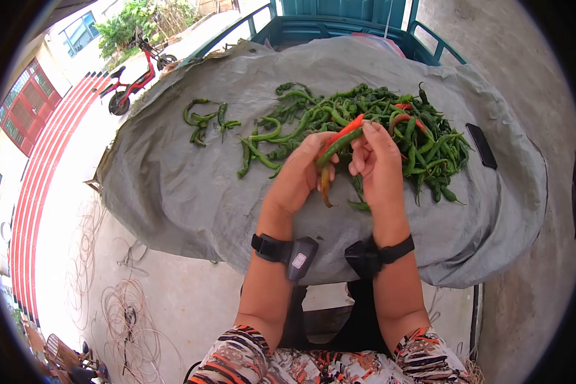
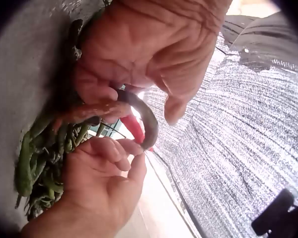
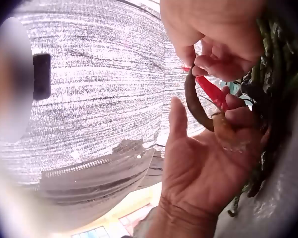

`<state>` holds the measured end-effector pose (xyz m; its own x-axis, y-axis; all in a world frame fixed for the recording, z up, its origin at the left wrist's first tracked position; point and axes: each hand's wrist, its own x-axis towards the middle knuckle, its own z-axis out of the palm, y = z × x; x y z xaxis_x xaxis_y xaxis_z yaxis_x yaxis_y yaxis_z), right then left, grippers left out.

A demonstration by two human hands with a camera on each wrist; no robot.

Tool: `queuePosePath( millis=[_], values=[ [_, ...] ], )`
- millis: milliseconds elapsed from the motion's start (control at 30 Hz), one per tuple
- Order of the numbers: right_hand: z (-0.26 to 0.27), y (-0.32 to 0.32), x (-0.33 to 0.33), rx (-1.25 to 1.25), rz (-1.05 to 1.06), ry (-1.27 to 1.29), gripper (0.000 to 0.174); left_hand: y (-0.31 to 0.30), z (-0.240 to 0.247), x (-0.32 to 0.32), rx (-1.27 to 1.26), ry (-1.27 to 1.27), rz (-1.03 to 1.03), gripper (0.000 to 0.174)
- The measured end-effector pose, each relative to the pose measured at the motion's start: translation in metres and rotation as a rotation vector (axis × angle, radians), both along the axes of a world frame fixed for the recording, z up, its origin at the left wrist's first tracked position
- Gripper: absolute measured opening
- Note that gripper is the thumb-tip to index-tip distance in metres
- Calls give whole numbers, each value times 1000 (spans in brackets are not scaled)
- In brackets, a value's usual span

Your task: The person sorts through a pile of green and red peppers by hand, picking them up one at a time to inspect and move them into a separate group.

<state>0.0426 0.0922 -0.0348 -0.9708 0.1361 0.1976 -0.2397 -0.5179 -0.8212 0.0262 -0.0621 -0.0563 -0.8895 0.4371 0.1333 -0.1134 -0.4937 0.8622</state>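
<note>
My left hand (image 1: 299, 171) holds a green pepper (image 1: 339, 145), a red pepper (image 1: 356, 124) and an orange-brown pepper (image 1: 326, 185) over the cloth. The fingertips of my right hand (image 1: 383, 163) pinch the far end of the green one. In the left wrist view, the curved green pepper (image 2: 149, 124) spans both hands, with the red pepper (image 2: 133, 128) beside it. The right wrist view shows the orange-brown pepper (image 3: 223, 130) lying across the fingers of my left hand (image 3: 201, 161), while my right hand (image 3: 221, 37) pinches the green tip above.
A large heap of green peppers (image 1: 438, 150) with a few red ones lies beyond my hands on the grey cloth (image 1: 192, 179). A small group of peppers (image 1: 201, 119) sits left of it. The black phone (image 1: 481, 146) lies at right. Behind is a teal cart frame (image 1: 339, 27).
</note>
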Motion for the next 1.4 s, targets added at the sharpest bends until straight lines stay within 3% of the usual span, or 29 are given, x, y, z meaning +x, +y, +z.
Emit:
queuePosePath(
  millis=[133,333,533,933,1133,1233,1333,1400],
  values=[
    [-3,0,-1,-131,-6,23,19,-2,-3,-3,127,-54,4,29],
    [-7,6,-3,-53,-60,102,20,0,-5,-7,190,-133,188,26],
    [-3,3,-1,-190,136,191,18,-1,-11,-10,204,-120,129,25],
    [-11,12,-9,-348,226,169,18,2,-1,-3,210,-200,15,47],
    [4,15,-4,-339,76,157,48,5,-11,-8,116,-105,74,36],
    [4,13,-3,-208,-51,158,66,3,-12,-9,243,-119,173,32],
    [8,3,1,24,-153,241,61,-2,-10,-10,325,-127,161,33],
    [10,2,5,331,-60,174,56,-2,-4,-5,361,-137,162,31]
  ],
)
